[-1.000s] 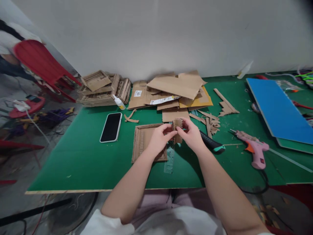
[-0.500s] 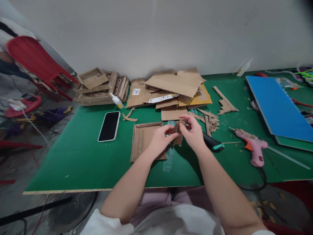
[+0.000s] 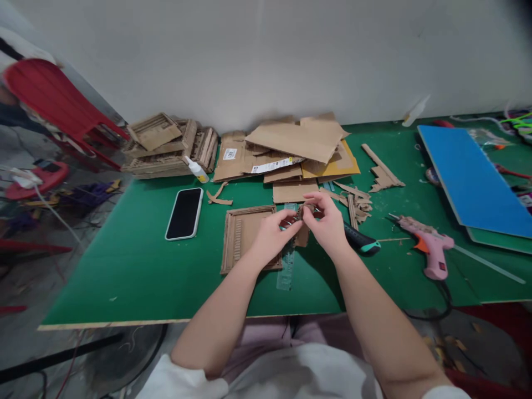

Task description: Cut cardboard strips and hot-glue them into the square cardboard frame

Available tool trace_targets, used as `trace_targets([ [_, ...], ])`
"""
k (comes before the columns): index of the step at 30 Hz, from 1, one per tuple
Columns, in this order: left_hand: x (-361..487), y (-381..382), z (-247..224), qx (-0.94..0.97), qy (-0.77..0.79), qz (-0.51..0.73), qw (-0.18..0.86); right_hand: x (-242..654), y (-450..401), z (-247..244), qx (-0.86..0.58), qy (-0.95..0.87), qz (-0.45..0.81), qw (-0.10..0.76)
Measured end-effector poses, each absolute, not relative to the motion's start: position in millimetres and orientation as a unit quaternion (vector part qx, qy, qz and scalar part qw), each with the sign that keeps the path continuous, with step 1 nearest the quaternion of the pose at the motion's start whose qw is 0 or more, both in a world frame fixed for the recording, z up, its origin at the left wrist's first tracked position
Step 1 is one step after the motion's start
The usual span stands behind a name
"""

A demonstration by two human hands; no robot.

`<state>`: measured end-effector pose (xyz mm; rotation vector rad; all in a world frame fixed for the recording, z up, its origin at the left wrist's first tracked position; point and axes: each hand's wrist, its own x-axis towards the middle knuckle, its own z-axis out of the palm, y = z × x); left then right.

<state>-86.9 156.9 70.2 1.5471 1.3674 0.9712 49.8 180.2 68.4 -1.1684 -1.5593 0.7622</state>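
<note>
Between my hands is a small strip of corrugated cardboard (image 3: 299, 213), its ribbed edge showing. My left hand (image 3: 274, 233) pinches its left side, and my right hand (image 3: 325, 221) grips it from the right, fingers curled. Beneath the left forearm lies a shallow cardboard tray (image 3: 228, 244) with raised edges and a ribbed strip inside. A clear ruler (image 3: 285, 271) lies beside the tray, partly under my hands. The black and teal handle of a tool (image 3: 362, 241) shows right of my right hand; its other end is hidden.
Stacked cardboard frames (image 3: 166, 158), a glue bottle (image 3: 197, 170) and cardboard sheets (image 3: 295, 141) line the back. A phone (image 3: 184, 214) lies left. Scraps (image 3: 359, 206), a pink glue gun (image 3: 434, 246) with a cord and blue board (image 3: 477, 183) are right.
The cardboard strip between my fingers has tilted slightly, and less of it shows. Both hands stay nearly in place, and the whole view has shifted a little.
</note>
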Motion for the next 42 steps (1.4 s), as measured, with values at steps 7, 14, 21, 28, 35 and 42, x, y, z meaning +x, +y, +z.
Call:
trace_targets([
  [7,-87.6,156.3,70.5,0.623,0.550,0.391,0.394,49.8,180.5,63.5,-0.469,-0.663,0.320,0.488],
  [14,-87.0,154.8,71.1,0.655,0.576,0.379,0.309,49.4,178.6,68.3,-0.456,-0.656,0.356,0.485],
  [21,-85.7,154.2,72.7,0.675,0.595,0.361,0.245,47.9,179.2,65.4,-0.456,-0.659,0.357,0.481],
  [28,-86.4,153.5,73.8,0.678,0.586,0.355,0.266,47.8,178.9,65.7,-0.443,-0.667,0.363,0.477],
  [35,-86.2,152.4,72.8,0.681,0.568,0.354,0.297,48.2,176.7,66.3,-0.468,-0.666,0.338,0.472],
  [42,-84.6,151.6,73.5,0.678,0.559,0.356,0.318,48.6,176.2,68.3,-0.486,-0.666,0.307,0.474],
])
